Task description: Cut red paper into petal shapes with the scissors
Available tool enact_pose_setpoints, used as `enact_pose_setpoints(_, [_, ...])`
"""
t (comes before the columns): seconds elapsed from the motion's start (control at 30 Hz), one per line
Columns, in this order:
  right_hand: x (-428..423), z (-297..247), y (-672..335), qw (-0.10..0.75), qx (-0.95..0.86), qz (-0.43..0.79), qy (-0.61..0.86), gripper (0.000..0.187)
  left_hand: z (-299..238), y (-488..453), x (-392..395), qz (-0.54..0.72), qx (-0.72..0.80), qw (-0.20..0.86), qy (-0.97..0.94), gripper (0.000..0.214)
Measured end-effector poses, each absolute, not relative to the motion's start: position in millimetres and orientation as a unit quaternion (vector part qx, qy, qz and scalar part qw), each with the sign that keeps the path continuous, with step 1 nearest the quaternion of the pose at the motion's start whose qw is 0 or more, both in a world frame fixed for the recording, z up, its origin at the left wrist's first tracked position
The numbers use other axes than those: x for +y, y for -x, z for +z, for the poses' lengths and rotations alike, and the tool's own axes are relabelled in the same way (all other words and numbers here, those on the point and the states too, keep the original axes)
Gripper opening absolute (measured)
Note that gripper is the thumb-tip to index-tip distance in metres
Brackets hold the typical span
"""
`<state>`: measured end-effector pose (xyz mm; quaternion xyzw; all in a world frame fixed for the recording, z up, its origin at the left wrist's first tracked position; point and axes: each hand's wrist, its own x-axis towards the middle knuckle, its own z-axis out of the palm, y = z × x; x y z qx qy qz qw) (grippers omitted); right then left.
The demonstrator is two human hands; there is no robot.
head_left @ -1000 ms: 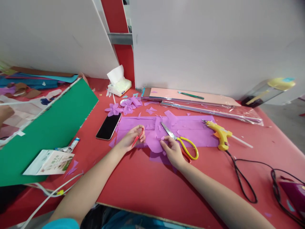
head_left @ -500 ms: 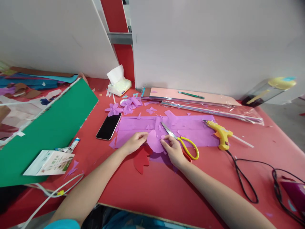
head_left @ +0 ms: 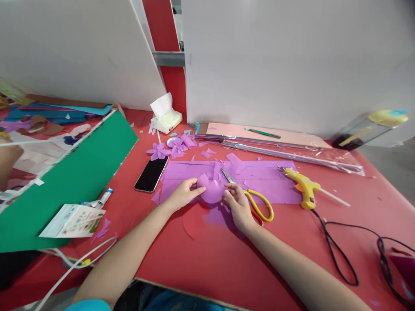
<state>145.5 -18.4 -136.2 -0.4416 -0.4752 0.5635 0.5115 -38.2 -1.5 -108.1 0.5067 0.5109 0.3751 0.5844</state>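
Note:
Both my hands pinch a rounded purple paper cut-out (head_left: 211, 191) over the red table. My left hand (head_left: 183, 193) grips its left edge with closed fingers. My right hand (head_left: 236, 201) holds its right edge. A red paper shape (head_left: 192, 222) lies flat on the table just below my left hand. Yellow-handled scissors (head_left: 251, 197) rest right beside my right hand, on a large purple paper sheet (head_left: 259, 175).
A black phone (head_left: 151, 173) and purple paper flowers (head_left: 171, 147) lie to the left, a green board (head_left: 69, 177) beyond. A yellow glue gun (head_left: 303, 185) with black cord (head_left: 340, 255) sits right. Tissue box (head_left: 166, 117), glue tube (head_left: 99, 199) and another person's hand (head_left: 8, 160) at far left.
My left hand let go of the red paper shape, which now lies on the table, and took hold of the purple cut-out together with my right hand. The camera shifted slightly.

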Motion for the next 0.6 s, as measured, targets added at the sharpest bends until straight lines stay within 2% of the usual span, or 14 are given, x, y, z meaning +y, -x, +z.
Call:
enact_pose_setpoints(0.13, [-21.9, -140.0, -143.7, 0.513, -0.505, 0.548, 0.425, 0.018, -111.1, 50.5, 6.5, 0.389, 0.546, 0.558, -0.490, 0.020])
enact_pose_setpoints(0.37, [-29.3, -151.8, -146.0, 0.424, -0.636, 0.470, 0.442, 0.013, -98.1, 67.6, 14.4, 0.435, 0.557, 0.530, -0.468, 0.014])
enact_pose_setpoints(0.6, [-28.9, -144.8, -146.6, 0.393, -0.702, 0.389, 0.449, 0.008, -99.6, 59.0, 17.8, 0.465, 0.532, 0.584, -0.400, 0.021])
